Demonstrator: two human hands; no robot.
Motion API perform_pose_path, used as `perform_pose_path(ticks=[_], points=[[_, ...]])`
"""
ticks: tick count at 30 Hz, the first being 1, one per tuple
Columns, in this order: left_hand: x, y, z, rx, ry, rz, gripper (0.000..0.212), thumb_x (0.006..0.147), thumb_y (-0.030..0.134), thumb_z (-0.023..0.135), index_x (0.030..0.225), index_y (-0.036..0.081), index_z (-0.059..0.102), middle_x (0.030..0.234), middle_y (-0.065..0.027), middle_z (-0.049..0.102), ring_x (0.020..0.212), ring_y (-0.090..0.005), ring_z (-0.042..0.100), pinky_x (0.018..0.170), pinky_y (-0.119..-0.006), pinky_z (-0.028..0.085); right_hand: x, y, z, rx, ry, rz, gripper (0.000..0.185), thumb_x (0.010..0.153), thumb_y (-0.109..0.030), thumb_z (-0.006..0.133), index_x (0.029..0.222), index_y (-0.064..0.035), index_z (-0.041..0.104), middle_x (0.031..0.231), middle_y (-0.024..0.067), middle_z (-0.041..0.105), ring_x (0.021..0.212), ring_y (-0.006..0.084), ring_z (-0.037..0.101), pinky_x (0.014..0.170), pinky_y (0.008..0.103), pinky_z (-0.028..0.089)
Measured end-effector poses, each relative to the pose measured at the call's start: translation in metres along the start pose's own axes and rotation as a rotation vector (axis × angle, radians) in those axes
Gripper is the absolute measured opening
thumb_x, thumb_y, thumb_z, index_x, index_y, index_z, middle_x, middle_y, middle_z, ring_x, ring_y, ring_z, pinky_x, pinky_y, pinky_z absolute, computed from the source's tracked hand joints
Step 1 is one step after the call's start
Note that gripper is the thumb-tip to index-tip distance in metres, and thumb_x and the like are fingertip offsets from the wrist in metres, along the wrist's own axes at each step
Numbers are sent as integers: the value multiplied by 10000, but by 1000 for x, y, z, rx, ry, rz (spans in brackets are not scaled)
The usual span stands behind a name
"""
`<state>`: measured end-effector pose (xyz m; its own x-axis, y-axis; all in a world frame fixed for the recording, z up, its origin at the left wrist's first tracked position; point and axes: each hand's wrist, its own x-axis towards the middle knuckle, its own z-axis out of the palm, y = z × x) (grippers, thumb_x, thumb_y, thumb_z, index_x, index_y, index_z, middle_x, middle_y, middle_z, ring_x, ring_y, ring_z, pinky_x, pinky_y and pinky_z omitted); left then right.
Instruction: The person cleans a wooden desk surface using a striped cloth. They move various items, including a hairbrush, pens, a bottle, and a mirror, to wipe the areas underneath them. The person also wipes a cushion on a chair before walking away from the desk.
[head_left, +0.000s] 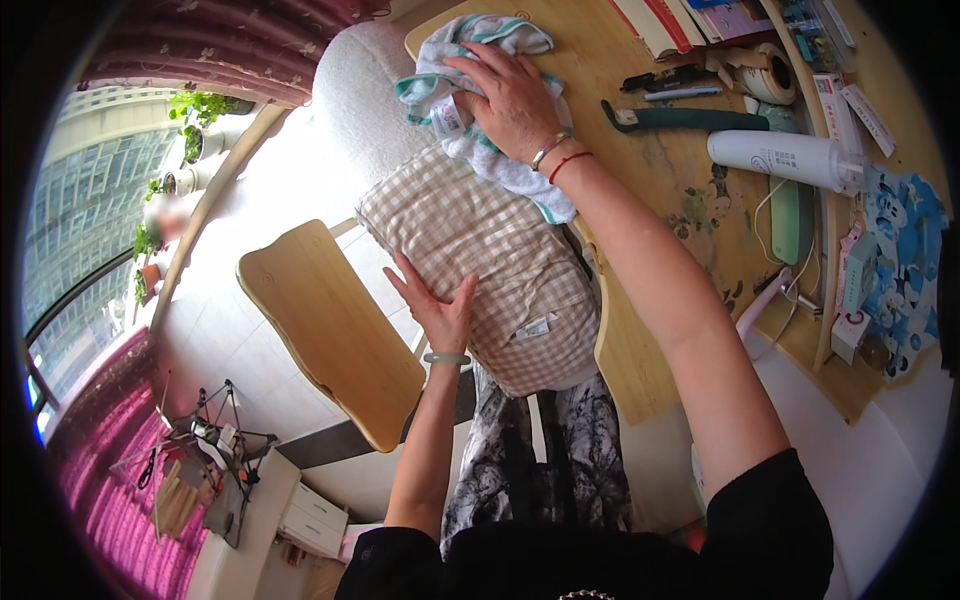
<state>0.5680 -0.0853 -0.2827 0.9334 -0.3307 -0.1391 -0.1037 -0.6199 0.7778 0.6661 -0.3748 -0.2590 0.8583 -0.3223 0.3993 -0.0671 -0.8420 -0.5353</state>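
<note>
A beige-and-white gingham cushion (487, 247) with a sewn label lies in front of my legs. My left hand (442, 311) rests against its left side, thumb and fingers spread. Above the cushion, my right hand (514, 101) is on a bunched white towel (480, 150) with green stripes, its fingers bent over the cloth. A tag on the towel shows beside the thumb. Part of the towel hangs over the cushion's upper right edge. Behind both, a rounded form covered in white terry cloth (364, 90) stands at the upper left.
A wooden desk (600, 172) on the right holds pens (667, 79), a white pump bottle (780, 159), a tape roll (769, 73) and books (667, 26). A separate wooden panel (322, 322) stands left of the cushion. Potted plants (193, 142) line the windowsill.
</note>
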Motion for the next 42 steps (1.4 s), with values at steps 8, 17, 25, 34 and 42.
perform_pose_path(ticks=[8, 17, 25, 34, 42], points=[[-10, 31, -37, 18, -141, 7, 1068, 782, 315, 858, 1592, 73, 205, 1654, -223, 128, 1531, -403, 118, 1222, -489, 169, -127, -49, -80, 115, -268, 171, 474, 839, -88, 636, 1309, -139, 599, 1442, 70, 511, 1322, 278, 480, 1085, 451, 343], [-14, -8, -228, -351, 13, -581, 820, 847, 207, 778, 1512, 24, 333, 1488, -171, 411, 1311, -278, 484, 1063, -401, 423, -208, -68, -133, 236, -249, 334, 451, 875, -13, 569, 1316, -104, 596, 1453, 70, 513, 1321, 300, 485, 1103, 459, 332], [-21, 13, -204, -582, -306, -687, 452, 711, 103, 577, 1137, -49, 583, 1018, -121, 636, 911, -229, 643, 797, -348, 529, -193, -52, -131, 250, -120, 337, 385, 906, -5, 534, 1271, -75, 633, 1423, 75, 544, 1299, 293, 510, 1094, 428, 369], [-21, 62, -187, -471, -419, -608, 435, 711, 136, 580, 1106, -46, 587, 991, -108, 636, 913, -220, 622, 829, -350, 511, -154, -50, -112, 235, -121, 281, 415, 882, 11, 563, 1281, -83, 626, 1413, 88, 539, 1282, 307, 509, 1094, 433, 373], [-49, 89, -178, -466, -425, -536, 337, 823, 72, 608, 1140, -39, 581, 1046, -84, 646, 963, -192, 625, 874, -348, 512, -104, -33, -75, 176, -121, 199, 421, 908, -35, 548, 1321, -103, 600, 1406, 92, 543, 1278, 301, 512, 1101, 435, 344]])
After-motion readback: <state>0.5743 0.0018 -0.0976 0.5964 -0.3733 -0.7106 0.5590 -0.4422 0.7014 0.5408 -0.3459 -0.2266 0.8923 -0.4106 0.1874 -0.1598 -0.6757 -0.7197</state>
